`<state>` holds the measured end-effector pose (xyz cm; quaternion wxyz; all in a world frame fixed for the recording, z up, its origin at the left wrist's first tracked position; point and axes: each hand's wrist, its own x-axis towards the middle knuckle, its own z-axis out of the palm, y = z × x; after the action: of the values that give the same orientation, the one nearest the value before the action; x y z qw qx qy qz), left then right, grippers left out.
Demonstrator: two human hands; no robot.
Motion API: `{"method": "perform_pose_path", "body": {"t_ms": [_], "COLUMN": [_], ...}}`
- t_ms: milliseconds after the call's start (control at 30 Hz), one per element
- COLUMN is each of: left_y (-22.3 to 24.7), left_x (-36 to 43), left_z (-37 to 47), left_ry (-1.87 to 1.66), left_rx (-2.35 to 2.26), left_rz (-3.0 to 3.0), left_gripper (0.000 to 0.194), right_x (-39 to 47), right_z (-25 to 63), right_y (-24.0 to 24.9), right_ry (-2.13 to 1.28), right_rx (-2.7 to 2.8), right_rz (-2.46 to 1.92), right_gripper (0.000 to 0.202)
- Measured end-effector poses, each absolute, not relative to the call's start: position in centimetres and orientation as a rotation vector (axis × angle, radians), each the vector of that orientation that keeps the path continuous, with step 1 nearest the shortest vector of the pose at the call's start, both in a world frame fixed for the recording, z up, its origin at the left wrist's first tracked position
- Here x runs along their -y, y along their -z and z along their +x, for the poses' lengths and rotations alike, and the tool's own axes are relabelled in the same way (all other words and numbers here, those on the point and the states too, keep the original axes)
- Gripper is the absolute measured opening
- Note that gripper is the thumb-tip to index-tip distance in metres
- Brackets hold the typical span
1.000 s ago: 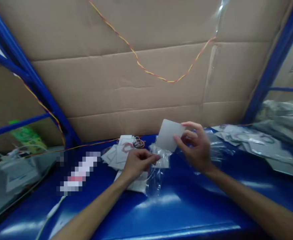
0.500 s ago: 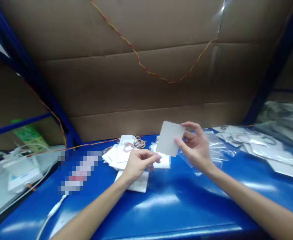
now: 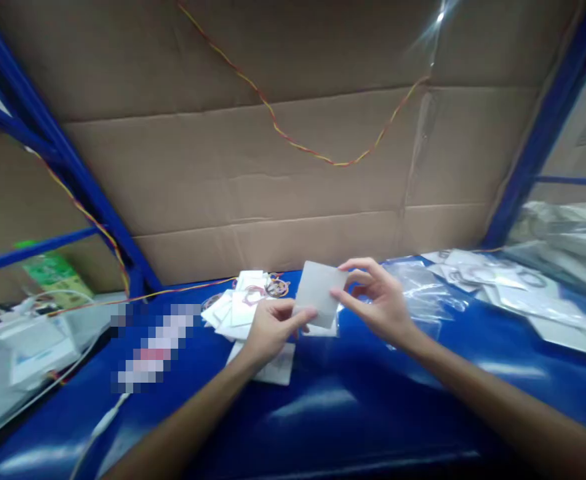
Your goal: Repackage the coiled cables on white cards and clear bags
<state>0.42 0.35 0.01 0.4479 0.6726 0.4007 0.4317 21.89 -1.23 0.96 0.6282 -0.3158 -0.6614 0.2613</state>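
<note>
A thin pale square card (image 3: 319, 291) is held up above the blue table (image 3: 323, 413). My left hand (image 3: 274, 327) pinches its lower left corner between thumb and fingers. On the card's right edge, the thumb and fingertips of my right hand (image 3: 374, 298) are closed. Behind my left hand lies a pile of white cards (image 3: 233, 308) with thin coiled wires (image 3: 277, 287). Another white card (image 3: 279, 367) lies flat below my left wrist. Part of a white item shows behind the lower edge of the held card.
Clear plastic bags (image 3: 423, 290) lie right of my right hand, with bagged white cards (image 3: 503, 277) farther right. A white device (image 3: 47, 350) with cables sits at the left. Cardboard (image 3: 283, 167) stands behind, between blue frame posts (image 3: 547, 133).
My right hand has moved the card left and slightly down. The fingers of my left hand now grip its lower left corner. The view has shifted a little.
</note>
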Motion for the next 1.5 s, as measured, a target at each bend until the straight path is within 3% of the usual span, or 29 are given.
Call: {"method": "perform_pose_path", "body": {"t_ms": [167, 533, 933, 1333, 1400, 1500], "left_y": [0.3, 0.5, 0.2, -0.1, -0.1, -0.1], "left_x": [-0.6, -0.3, 0.2, 0.1, 0.2, 0.2], "left_z": [0.4, 0.7, 0.9, 0.9, 1.0, 1.1], "left_ry": [-1.119, -1.106, -1.131, -1.131, -1.086, -1.086], "left_rx": [-0.944, -0.919, -1.001, -0.964, -0.926, -0.918], "left_rz": [1.581, 1.595, 1.641, 1.586, 1.545, 1.543], "left_gripper": [0.036, 0.037, 0.032, 0.036, 0.038, 0.038], "right_x": [1.3, 1.0, 0.9, 0.6, 0.6, 0.8], "right_z": [22.1, 22.2, 22.6, 22.0, 22.0, 22.2], "right_y": [-1.5, -0.7, -0.7, -0.7, -0.5, -0.4], "right_ry": [-0.407, -0.279, -0.059, -0.857, -0.806, -0.436], "right_rx": [1.690, 1.871, 2.068, 1.655, 1.632, 1.711], "right_rz": [-0.715, -0.694, -0.612, -0.784, -0.803, -0.832], "right_gripper": [0.008, 0.022, 0.018, 0.026, 0.029, 0.022]}}
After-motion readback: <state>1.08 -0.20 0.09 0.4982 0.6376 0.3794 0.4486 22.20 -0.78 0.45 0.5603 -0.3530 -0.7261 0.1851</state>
